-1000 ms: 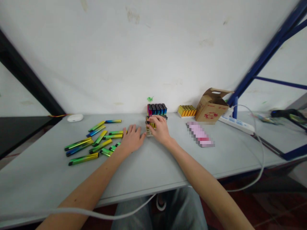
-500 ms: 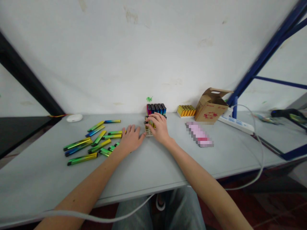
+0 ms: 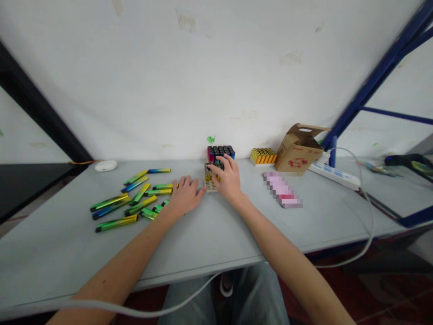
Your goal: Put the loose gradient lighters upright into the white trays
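My left hand (image 3: 185,195) lies palm down on the table with its fingers spread. Under and beside it are loose metallic green-and-yellow lighters (image 3: 141,206). Its thumb tip reaches the near left corner of a pale slotted tray (image 3: 212,186). Yellowish lighters (image 3: 208,175) stand upright in the tray's far part, while bare slots show at its near end. Over the tray is my right hand (image 3: 228,179), fingers bent and apart, with no lighter visible in it. It hides part of the tray. Just behind stands a block of upright multicoloured lighters (image 3: 221,151) with black tops.
To the right are a tray of yellow-orange lighters (image 3: 264,156), an open cardboard box (image 3: 297,153), a blurred-out pink item (image 3: 282,189) and a white power strip (image 3: 336,176). A white case (image 3: 106,166) sits at the far left. A white cable (image 3: 152,310) crosses the front.
My right hand has risen slightly and shifted right, its fingers spreading, so more of the pale tray shows. My left hand has stayed in place.
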Available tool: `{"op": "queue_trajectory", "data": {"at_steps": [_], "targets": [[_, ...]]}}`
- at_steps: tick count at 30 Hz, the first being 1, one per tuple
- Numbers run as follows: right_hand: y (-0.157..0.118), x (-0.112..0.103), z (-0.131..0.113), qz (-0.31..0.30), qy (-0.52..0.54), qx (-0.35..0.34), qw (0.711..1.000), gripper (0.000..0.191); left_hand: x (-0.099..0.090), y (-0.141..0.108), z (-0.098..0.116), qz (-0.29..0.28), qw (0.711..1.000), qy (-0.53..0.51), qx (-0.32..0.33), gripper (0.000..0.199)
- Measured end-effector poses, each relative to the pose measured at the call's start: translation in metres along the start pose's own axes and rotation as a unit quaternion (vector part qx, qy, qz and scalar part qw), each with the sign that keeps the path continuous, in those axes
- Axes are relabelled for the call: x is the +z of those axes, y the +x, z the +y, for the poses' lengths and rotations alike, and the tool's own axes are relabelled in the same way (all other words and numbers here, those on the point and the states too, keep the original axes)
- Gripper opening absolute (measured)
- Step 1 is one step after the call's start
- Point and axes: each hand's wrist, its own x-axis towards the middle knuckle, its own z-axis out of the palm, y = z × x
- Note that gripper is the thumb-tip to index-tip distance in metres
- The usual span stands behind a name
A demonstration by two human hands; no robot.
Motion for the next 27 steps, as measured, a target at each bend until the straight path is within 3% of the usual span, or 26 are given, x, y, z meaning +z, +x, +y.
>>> {"op": "queue_trajectory", "data": {"at_steps": [5, 14, 21, 27], "targets": [[-0.001, -0.003, -0.003, -0.042, -0.039, -0.017, 0.998, 0.038, 0.000, 0.000, -0.001, -0.008, 1.000, 0.006, -0.003, 0.055], [-0.004, -0.013, 0.012, -0.029, -0.007, -0.008, 1.000, 0.043, -0.001, 0.001, -0.002, -0.008, 1.000, 0.000, 0.001, 0.055], [-0.003, -0.022, 0.030, 0.016, 0.051, 0.059, 0.997, 0.046, -0.001, 0.001, -0.003, -0.014, 1.000, -0.016, -0.001, 0.056], [-0.024, -0.023, 0.057, -0.038, 0.123, 0.126, 0.984, 0.060, 0.000, 0.003, -0.003, 0.017, 0.999, -0.045, 0.009, 0.049]]}}
